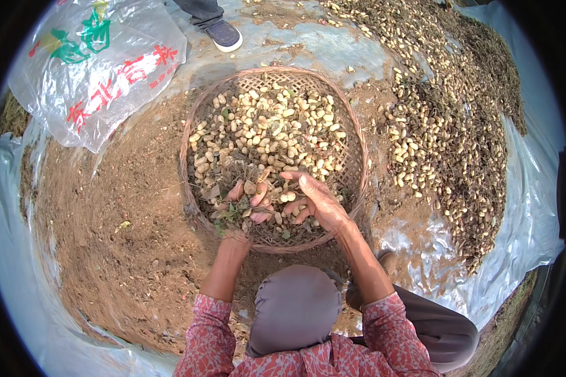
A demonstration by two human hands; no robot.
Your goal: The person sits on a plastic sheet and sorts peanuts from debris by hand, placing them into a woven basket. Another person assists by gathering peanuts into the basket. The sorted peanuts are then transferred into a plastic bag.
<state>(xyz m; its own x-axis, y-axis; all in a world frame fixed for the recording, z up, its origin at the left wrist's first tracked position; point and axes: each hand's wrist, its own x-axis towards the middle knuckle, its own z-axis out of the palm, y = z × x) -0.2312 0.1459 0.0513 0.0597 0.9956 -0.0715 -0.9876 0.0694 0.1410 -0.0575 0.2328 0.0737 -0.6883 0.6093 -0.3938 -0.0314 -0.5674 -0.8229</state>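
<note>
A round woven wicker basket (362,155) stands in front of me, holding many unshelled peanuts (273,122) mixed with dry stems and leaves. My left hand (245,202) is palm up inside the near left part of the basket, under a clump of dry plant debris (236,212) with peanuts in it; its fingers show through the clump. At the near right of the basket, my right hand (313,200) has its fingers apart and slightly curled. It is over the peanuts, beside a pale peanut (287,197). Whether it touches that peanut I cannot tell.
A large heap of peanuts and plant debris (453,141) lies on plastic sheeting (530,188) at the right. A clear plastic bag (122,52) with printed writing lies at the upper left. Another person's shoe (224,36) is beyond the basket. Loose soil (122,226) covers the sheet at left.
</note>
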